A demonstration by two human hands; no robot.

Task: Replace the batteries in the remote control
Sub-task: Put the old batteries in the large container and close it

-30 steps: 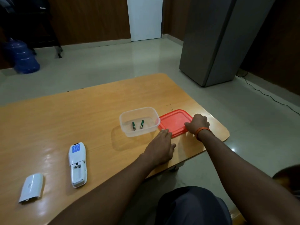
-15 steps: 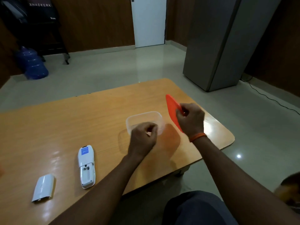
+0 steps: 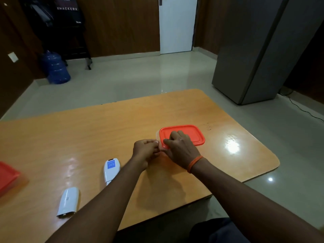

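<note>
Both hands at the clear container (image 3: 158,137): right hand (image 3: 180,149) flat on its red lid (image 3: 191,134), left hand (image 3: 145,150) gripping its corner.

My right hand (image 3: 181,151) covers the near left part of the orange lid (image 3: 185,135), and I can make out only a sliver of the clear tub (image 3: 158,137) under it; its contents are hidden from me. My left forearm crosses the lower end of the remote (image 3: 111,170). Whether my left hand (image 3: 145,151) grips anything, I cannot tell. A blurred orange container (image 3: 7,176) is cut off at the left edge, as is the bench (image 3: 87,134).
</note>
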